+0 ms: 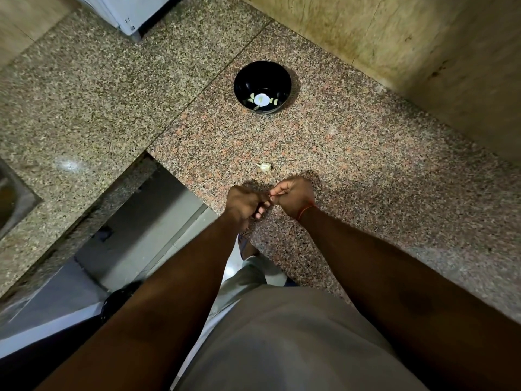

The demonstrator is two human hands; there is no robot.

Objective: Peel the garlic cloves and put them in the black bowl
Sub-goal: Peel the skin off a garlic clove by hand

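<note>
At the far left edge of the granite countertop (366, 170), part of a metal sink (11, 198) is seen, set into the stone. Toward the back left corner, the base of a white appliance (124, 15) is seen resting on the counter. A notch is cut into the front edge of the counter, and grey floor (135, 238) is seen below it.

The left hand (244, 206) is held just above the front edge of the counter, with its fingers curled into a loose fist. Its fingertips are met by those of the right hand (293, 194), which is likewise curled, with thumb and forefinger pinched together. A small garlic clove (270, 196) appears to be pinched between the two hands, though it is almost wholly hidden and little more than a pale speck is shown. A red thread (306, 210) is worn around the right wrist.

Just beyond the hands, a pale scrap of garlic (264, 166) is seen lying on the counter; whether it is skin or a whole clove cannot be told. Farther back, near the middle of the counter, the black bowl (253, 77) is set upright, well apart from the hands. A white flower pattern is shown on its bottom, and a few pale peeled cloves (274, 102) lie beside it. To the right, the counter is bounded by a beige stone wall (394, 38).
</note>
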